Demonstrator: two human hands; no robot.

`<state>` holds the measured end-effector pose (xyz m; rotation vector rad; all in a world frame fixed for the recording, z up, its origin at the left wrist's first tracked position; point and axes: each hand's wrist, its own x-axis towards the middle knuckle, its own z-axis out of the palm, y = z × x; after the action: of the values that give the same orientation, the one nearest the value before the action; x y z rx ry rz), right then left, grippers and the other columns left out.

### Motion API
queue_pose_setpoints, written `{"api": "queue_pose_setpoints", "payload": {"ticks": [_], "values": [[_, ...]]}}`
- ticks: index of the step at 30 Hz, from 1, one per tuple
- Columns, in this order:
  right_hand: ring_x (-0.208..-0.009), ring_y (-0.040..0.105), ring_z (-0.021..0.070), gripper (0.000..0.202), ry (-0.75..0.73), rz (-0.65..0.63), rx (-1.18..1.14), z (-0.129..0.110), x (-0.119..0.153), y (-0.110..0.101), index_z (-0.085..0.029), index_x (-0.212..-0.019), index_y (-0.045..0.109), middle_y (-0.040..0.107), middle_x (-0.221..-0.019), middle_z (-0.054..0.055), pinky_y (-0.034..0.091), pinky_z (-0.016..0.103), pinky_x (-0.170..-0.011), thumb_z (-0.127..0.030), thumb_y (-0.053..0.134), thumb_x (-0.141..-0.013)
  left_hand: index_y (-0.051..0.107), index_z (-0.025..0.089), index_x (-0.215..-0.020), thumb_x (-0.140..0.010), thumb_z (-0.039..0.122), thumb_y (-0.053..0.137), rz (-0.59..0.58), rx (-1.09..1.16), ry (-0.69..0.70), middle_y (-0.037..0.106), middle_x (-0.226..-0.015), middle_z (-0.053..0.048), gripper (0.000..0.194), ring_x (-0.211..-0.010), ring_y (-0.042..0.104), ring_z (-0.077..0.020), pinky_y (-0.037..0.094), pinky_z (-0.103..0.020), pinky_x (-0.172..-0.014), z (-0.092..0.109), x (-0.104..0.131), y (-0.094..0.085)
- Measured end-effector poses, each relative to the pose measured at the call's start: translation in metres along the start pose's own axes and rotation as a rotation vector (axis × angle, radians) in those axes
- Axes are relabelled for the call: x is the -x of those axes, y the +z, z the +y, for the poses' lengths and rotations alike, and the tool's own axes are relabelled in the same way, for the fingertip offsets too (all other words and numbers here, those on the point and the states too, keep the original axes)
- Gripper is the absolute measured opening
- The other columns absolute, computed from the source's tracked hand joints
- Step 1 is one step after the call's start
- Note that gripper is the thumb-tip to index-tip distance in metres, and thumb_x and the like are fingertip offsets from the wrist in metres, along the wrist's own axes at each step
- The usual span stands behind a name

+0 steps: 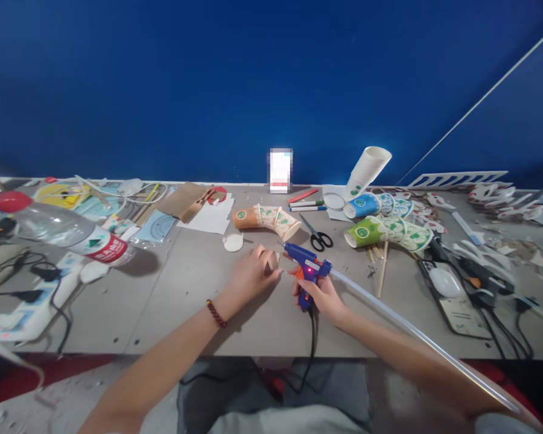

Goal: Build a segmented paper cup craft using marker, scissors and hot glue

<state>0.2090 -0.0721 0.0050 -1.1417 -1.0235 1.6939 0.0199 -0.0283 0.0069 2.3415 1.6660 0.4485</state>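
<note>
My right hand is wrapped round the handle of a blue glue gun with an orange trigger and a lit red light. A long clear glue stick runs out of its back over my right forearm. The nozzle points up and left, close to a small ribbed brown piece held in the fingers of my left hand. Just beyond my hands lie a bent orange chain of paper cups, a round white piece and black scissors.
Blue cups, green cups and a leaning white cup stack stand or lie at the right. Further right is a phone with cables. At the left are a water bottle and a power strip.
</note>
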Motion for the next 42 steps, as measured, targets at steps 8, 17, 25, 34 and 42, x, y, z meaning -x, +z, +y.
{"api": "queue_pose_setpoints", "payload": {"ticks": [8,17,25,34,42], "values": [[-0.05,0.058,0.0125,0.041,-0.01,-0.01,-0.024,0.0,-0.001,0.001,-0.016,-0.1,0.059,0.06,-0.065,-0.002,0.046,0.025,-0.046,-0.049,0.067,-0.077,0.063,0.021,-0.094,-0.081,0.026,0.058,0.04,0.255,-0.024,0.062,-0.094,-0.003,0.015,-0.072,0.056,-0.0145,0.041,-0.028,-0.064,-0.013,0.002,-0.005],[-0.056,0.062,0.0143,0.039,-0.043,-0.07,-0.091,0.001,-0.003,-0.003,-0.017,-0.103,0.057,0.062,-0.071,-0.001,0.049,0.026,-0.05,-0.047,0.067,-0.08,0.056,0.018,-0.084,-0.07,0.03,0.069,0.181,1.036,-0.302,0.061,-0.073,0.002,0.023,-0.055,0.052,-0.0089,0.04,-0.023,-0.052,-0.018,-0.01,-0.005],[-0.054,0.062,0.0134,0.035,-0.097,-0.057,0.0,0.009,-0.007,-0.01,-0.016,-0.093,0.059,0.062,-0.073,0.0,0.047,0.026,-0.05,-0.045,0.071,-0.078,0.061,0.017,-0.103,-0.06,0.022,0.083,0.122,1.652,-0.437,0.06,-0.072,0.004,0.048,-0.062,0.06,-0.0098,0.046,-0.022,-0.058,-0.029,-0.015,-0.009],[-0.054,0.06,0.0136,0.043,-0.058,-0.065,-0.003,0.006,-0.004,-0.007,-0.016,-0.099,0.058,0.062,-0.07,-0.001,0.046,0.027,-0.051,-0.048,0.073,-0.075,0.063,0.017,-0.072,-0.059,0.029,0.084,0.167,1.569,-0.389,0.066,-0.09,-0.002,0.027,-0.084,0.067,-0.0176,0.052,-0.029,-0.074,-0.026,-0.013,-0.007],[-0.059,0.058,0.013,0.042,-0.064,-0.066,0.035,0.005,-0.002,-0.005,-0.016,-0.107,0.055,0.066,-0.07,0.001,0.046,0.028,-0.059,-0.045,0.069,-0.079,0.074,0.021,-0.076,-0.06,0.032,0.081,0.31,1.208,-0.228,0.066,-0.102,-0.008,0.021,-0.097,0.064,-0.0209,0.052,-0.037,-0.091,-0.028,-0.014,0.003]]}}
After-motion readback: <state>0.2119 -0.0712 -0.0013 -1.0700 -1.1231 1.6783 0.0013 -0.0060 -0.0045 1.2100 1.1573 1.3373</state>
